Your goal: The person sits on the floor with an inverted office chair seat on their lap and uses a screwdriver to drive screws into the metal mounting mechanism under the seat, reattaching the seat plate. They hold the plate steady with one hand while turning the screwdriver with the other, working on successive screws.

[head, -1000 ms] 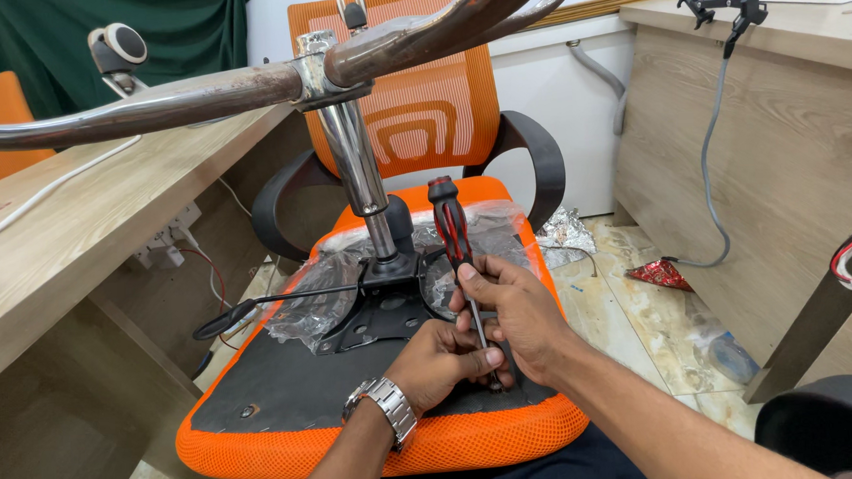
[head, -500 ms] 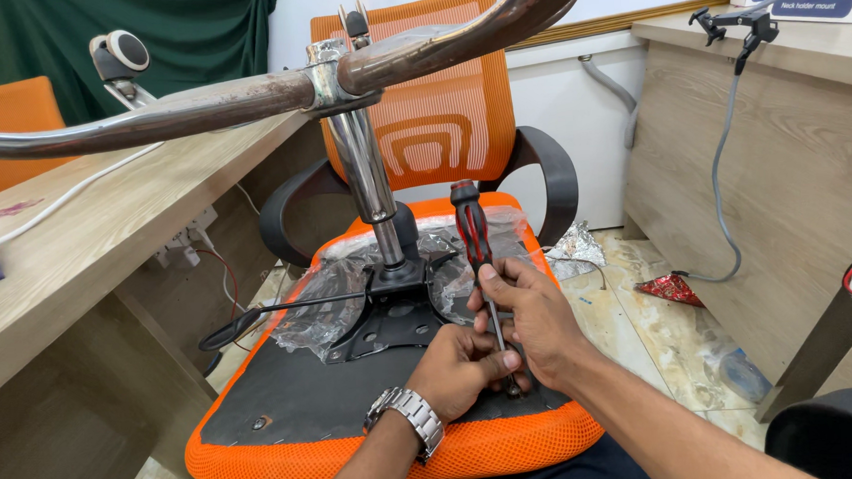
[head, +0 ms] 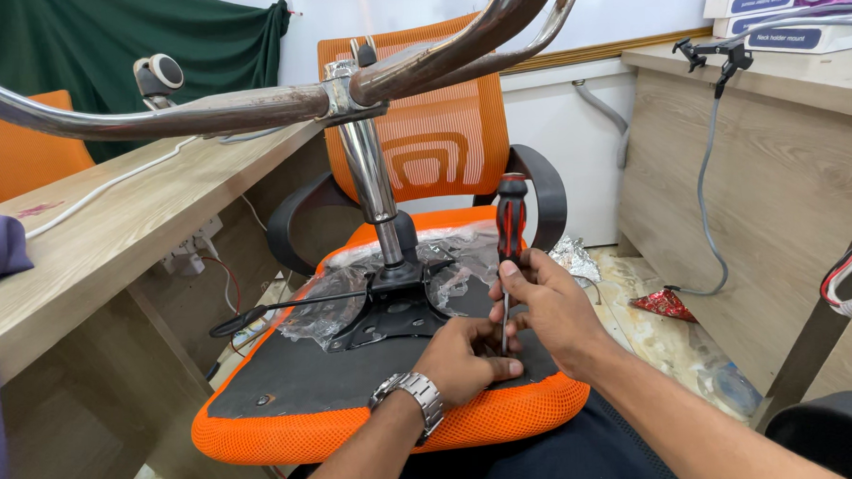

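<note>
An upturned orange office chair seat (head: 291,433) lies in front of me, black underside up, with a black metal mechanism plate (head: 391,316) and chrome gas column (head: 372,180) rising to the star base legs. My right hand (head: 551,306) grips the shaft of a red-and-black screwdriver (head: 510,222), held upright with its tip down on the seat underside. My left hand (head: 468,356), with a metal wristwatch (head: 413,396), rests on the seat and pinches around the screwdriver tip. Clear plastic wrap (head: 325,309) lies crumpled around the plate.
A second orange mesh chair (head: 432,145) stands behind. A wooden desk (head: 114,241) runs along the left, another desk (head: 773,161) on the right with boxes and a clamp arm. A black lever (head: 259,316) sticks out left of the plate. Foil scraps lie on the floor.
The view has shifted slightly; the screwdriver stays upright on the seat underside. Both hands stay around its lower shaft and tip, with small adjustments only.
</note>
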